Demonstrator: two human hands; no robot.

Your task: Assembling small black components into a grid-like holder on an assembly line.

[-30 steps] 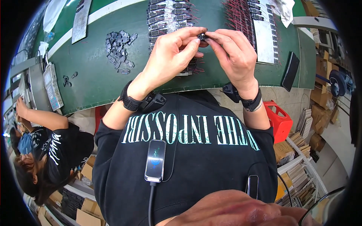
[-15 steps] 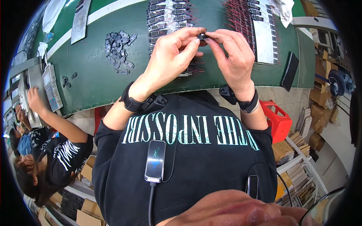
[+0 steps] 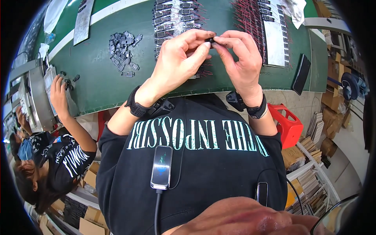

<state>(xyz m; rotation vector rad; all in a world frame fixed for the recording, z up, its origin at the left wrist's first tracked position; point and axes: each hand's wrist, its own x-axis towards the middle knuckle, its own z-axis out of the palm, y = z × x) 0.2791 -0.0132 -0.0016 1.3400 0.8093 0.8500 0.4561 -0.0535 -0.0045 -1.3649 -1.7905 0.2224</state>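
Close together over the green table, both my hands pinch a small black part (image 3: 212, 40). My left hand (image 3: 178, 55) holds one side of it between thumb and forefinger, with the other fingers curled. On the opposite side, my right hand (image 3: 244, 55) has its thumb and fingertips closed on the part. Fingertips cover most of it, so its exact kind is hidden. Behind my left hand lie rows of small black modules (image 3: 188, 18) with thin red wires. A loose pile of small black modules (image 3: 122, 49) rests left of that hand.
Right of my hands lie bundled red wires (image 3: 250, 19) and a pale board (image 3: 274, 43) edged with black modules. A black phone (image 3: 300, 74) lies near the table's right end. A co-worker's hand (image 3: 58, 92) reaches over the left edge. A red stool (image 3: 288, 125) stands below right.
My hands stay in nearly the same place, and the black part has turned slightly between my fingers. The co-worker's hand has moved right, toward several small black pieces on the table.
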